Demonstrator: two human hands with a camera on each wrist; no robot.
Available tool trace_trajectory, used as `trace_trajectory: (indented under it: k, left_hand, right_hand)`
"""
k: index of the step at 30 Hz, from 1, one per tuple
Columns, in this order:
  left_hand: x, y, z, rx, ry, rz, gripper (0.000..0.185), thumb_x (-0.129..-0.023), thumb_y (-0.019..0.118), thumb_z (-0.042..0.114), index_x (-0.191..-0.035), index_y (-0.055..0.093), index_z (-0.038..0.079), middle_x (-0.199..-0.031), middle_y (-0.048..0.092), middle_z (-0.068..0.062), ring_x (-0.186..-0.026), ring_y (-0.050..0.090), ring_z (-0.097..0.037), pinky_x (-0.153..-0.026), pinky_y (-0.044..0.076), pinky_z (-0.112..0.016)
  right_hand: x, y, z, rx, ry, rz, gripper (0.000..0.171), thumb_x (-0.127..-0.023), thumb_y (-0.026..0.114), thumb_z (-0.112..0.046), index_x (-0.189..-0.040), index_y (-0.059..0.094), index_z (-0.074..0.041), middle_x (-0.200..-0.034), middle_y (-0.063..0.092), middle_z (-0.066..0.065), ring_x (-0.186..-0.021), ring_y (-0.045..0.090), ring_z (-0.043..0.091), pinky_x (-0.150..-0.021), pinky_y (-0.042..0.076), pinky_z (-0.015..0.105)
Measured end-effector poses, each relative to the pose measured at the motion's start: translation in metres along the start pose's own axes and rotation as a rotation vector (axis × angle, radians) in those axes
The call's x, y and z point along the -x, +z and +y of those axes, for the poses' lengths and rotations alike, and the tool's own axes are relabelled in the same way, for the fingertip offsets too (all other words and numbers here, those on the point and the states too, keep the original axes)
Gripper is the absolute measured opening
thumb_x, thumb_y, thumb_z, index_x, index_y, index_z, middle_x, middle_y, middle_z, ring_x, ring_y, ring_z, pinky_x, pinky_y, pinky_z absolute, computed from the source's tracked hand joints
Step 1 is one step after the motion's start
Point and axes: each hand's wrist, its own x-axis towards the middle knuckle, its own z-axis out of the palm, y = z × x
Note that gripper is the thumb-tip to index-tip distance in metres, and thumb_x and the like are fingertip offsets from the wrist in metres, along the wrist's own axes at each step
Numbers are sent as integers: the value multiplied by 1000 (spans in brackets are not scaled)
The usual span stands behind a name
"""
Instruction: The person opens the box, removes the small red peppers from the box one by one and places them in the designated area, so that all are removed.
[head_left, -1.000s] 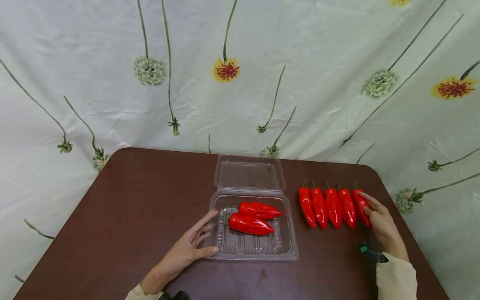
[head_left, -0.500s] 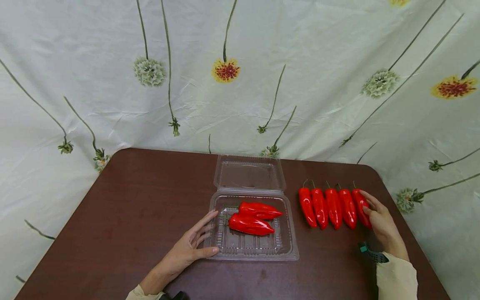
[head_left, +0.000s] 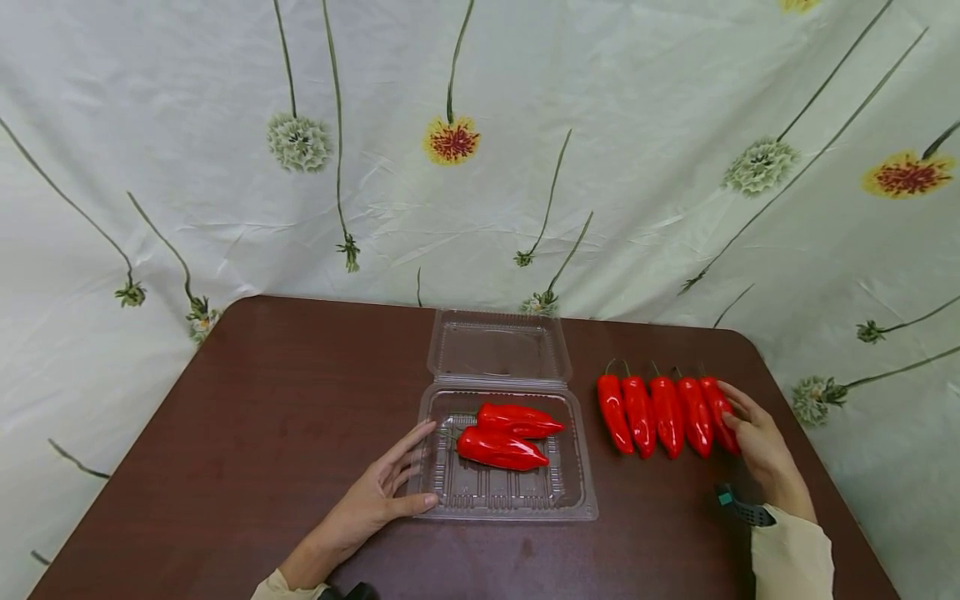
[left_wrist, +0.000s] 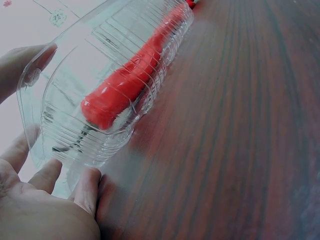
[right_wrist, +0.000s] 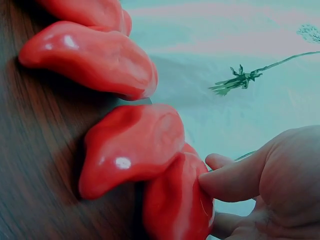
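Observation:
My left hand (head_left: 367, 500) rests against the left side of a clear plastic clamshell box (head_left: 581, 492), its fingers spread and its thumb at the front left corner. In the left wrist view the fingertips touch the ribbed wall of the box. Two red peppers, a rear one (head_left: 517, 421) and a front one (head_left: 501, 450), lie inside with stems to the left. On the right, my right hand (head_left: 761, 446) pinches the rightmost red pepper (head_left: 717, 408) of a row, thumb on its near side. The right wrist view shows this pepper (right_wrist: 175, 200) close against its neighbour (right_wrist: 132, 150).
Several more red peppers (head_left: 666, 417) lie side by side on the dark brown table (head_left: 322, 375), stems toward the back. The box's lid (head_left: 498, 350) is folded back behind it. A flowered white cloth (head_left: 390, 192) hangs beyond the table's rear edge.
In the last half second the rightmost pepper has shifted slightly left with my right hand, toward the pepper beside it. My left hand and the box have stayed still.

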Motion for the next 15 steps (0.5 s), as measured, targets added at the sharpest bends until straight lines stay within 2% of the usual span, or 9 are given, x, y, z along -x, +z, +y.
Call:
trace_trajectory:
  k: [12,15]
  left_hand:
    - [0,0,1,5,3,-1,89,-91,72,6,-162,20,23,-170,6,1,-151,19,-36,-105,32,-9]
    - [0,0,1,12,3,2,89,-91,72,6,-161,21,23,-169,6,1,-151,19,-36,-106,31,-9]
  right_hand:
    - [1,-2,1,12,-22,3,56,-108,34,-11,-160,14,-4,-160,19,33,-106,39,-10,-82,43,6]
    - [0,-4,1,20,-12,11,57,-109,35,-13,-161,14,-5,-160,19,32,-111,41,-5,-82,42,5]
